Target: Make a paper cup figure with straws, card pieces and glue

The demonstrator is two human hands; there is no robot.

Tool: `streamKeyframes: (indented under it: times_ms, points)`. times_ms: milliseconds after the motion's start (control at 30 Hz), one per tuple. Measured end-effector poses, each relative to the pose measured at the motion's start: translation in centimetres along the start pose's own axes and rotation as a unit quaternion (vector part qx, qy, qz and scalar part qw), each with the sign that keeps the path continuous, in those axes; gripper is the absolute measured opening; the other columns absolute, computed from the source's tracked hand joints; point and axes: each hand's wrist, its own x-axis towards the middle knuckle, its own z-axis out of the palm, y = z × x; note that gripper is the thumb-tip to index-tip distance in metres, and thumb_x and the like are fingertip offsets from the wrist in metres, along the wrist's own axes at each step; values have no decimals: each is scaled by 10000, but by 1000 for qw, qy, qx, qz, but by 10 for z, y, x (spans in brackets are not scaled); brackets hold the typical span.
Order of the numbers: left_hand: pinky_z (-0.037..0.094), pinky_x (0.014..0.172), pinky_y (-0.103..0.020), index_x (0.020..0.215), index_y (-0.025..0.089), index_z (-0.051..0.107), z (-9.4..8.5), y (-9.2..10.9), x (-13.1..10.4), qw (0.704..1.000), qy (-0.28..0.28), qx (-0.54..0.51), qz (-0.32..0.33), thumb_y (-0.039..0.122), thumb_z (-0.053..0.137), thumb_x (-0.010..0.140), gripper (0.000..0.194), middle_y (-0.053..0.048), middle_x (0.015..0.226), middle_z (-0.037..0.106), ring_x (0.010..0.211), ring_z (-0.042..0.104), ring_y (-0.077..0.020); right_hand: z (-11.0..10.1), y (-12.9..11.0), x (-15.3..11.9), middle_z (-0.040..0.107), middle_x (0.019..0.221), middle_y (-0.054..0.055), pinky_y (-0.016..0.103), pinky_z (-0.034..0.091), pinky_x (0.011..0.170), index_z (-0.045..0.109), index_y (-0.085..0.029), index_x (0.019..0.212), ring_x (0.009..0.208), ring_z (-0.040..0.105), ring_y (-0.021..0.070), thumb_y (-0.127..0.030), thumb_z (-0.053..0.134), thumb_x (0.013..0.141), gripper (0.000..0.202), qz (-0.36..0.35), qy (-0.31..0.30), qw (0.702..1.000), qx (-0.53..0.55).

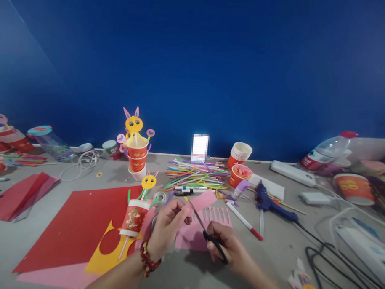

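My left hand (171, 223) pinches a strip of pink paper (204, 199) between thumb and fingers. In my right hand (226, 244) is a pair of black-handled scissors (199, 220), its blades reaching up to the strip's left part by my left fingertips. Whether the blades are cutting into the strip I cannot tell. Beneath both hands lies a larger pink sheet (191, 238) with a row of notches along its far edge. Left of my left hand stands a red paper cup (135, 218) with a yellow bunny face (148, 182) on a stem.
Pipe cleaners (193, 174) lie heaped behind the hands. A blue glue gun (275, 205) with a black cable and a red-capped marker (244, 220) are to the right. Red paper (65, 225) and a yellow sheet with holes (103, 253) spread left. A decorated cup stack (137, 157) stands behind.
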Motion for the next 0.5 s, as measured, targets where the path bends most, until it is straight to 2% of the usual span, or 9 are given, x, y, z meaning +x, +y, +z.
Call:
streamKeyframes:
  times_ms: [200, 500]
  points:
    - [453, 662, -268, 740, 173, 582, -1, 1, 1, 1000, -2, -14, 6, 409, 645, 882, 283, -6, 695, 597, 654, 552, -138, 0, -2, 0, 431, 529, -69, 216, 313, 424, 401, -232, 660, 415, 448, 102, -773, 607, 732, 583, 9, 10, 1000, -5]
    - [448, 650, -259, 750, 174, 587, -2, 1, 1, 1000, 8, 4, 25, 391, 618, 901, 267, -7, 698, 591, 652, 554, -137, 0, -1, -1, 435, 542, -68, 214, 310, 427, 396, -233, 672, 414, 462, 103, -735, 601, 761, 550, 4, 6, 1000, -6]
